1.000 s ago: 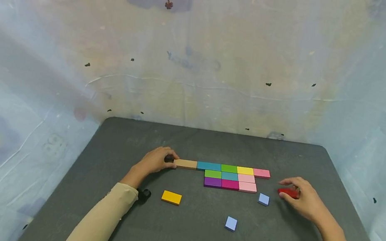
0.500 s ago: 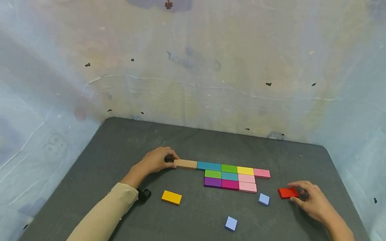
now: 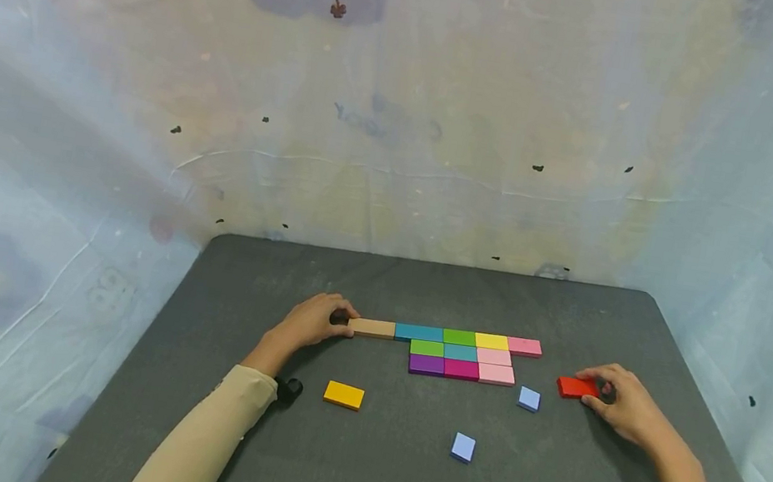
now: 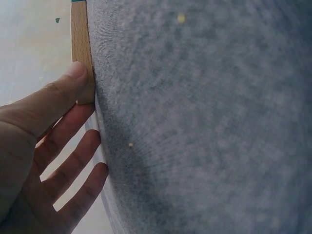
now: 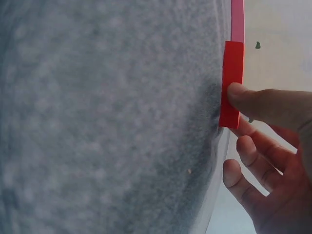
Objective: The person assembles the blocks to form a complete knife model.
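My left hand (image 3: 313, 320) pinches the left end of a plain wooden block (image 3: 373, 328), which stands in line with the back row of coloured blocks. In the left wrist view, the thumb (image 4: 75, 73) lies on the wooden block's side and the lower fingers are spread. On the right, my right hand (image 3: 622, 403) holds a flat red block (image 3: 574, 387) by its right end, between thumb and fingers. That red block lies apart from the rows. Beyond the red block, the right wrist view shows a pink block (image 5: 237, 19).
Teal (image 3: 419, 333), green, yellow and pink blocks continue the back row; two shorter rows sit in front. Two small light-blue blocks (image 3: 528, 398) and an orange-yellow block (image 3: 343, 395) lie nearer on the dark table (image 3: 379, 476). A patterned sheet (image 3: 407, 109) hangs behind.
My right hand has shifted right along the red block to its right end, so more of the block shows. My left hand and the rows have stayed in place.
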A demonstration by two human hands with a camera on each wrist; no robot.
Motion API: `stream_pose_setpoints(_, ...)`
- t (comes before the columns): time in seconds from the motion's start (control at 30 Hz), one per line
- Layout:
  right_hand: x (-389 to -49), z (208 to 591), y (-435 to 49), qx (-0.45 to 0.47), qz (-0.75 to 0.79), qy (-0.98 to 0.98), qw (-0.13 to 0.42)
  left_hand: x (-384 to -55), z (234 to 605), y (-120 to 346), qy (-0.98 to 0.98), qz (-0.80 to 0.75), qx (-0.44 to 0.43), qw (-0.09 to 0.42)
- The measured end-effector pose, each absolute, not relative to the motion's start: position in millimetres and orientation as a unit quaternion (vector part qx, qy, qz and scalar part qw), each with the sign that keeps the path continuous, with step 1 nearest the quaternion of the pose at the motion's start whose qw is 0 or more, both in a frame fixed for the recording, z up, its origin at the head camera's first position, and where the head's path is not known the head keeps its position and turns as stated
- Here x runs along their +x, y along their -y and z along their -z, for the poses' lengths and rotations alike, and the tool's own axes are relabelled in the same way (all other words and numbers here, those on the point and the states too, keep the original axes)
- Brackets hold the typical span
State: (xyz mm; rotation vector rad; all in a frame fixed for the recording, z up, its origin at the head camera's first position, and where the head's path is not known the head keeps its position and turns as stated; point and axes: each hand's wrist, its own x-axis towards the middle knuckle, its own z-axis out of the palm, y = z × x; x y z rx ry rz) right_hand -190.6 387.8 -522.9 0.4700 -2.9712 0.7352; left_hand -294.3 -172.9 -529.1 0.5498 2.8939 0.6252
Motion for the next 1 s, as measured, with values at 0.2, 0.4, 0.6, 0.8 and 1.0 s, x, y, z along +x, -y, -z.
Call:
stream_pose_setpoints(0.2,-190,523,-385,0.142,-0.235,0.961,0.025,-293,529,172,-0.959,-0.206,0.183,0.062)
stream_pose_setpoints(0.4,-191,521,-380,0.134,-0.235,0.962,0.032,-294,528,172,-0.959,-0.205,0.182,0.064)
stream_pose_setpoints(0.6,-192,513,-368,0.142,-0.24,0.96,0.04,-293,527,173,-0.958,-0.208,0.186,0.063)
stream_pose_setpoints(0.8,-192,504,-354,0.147,-0.245,0.957,0.044,-294,529,173,-0.957,-0.213,0.189,0.062)
stream_pose_setpoints(1.0,-190,498,-340,0.17,-0.249,0.952,0.056,-296,530,173,-0.957,-0.21,0.189,0.065)
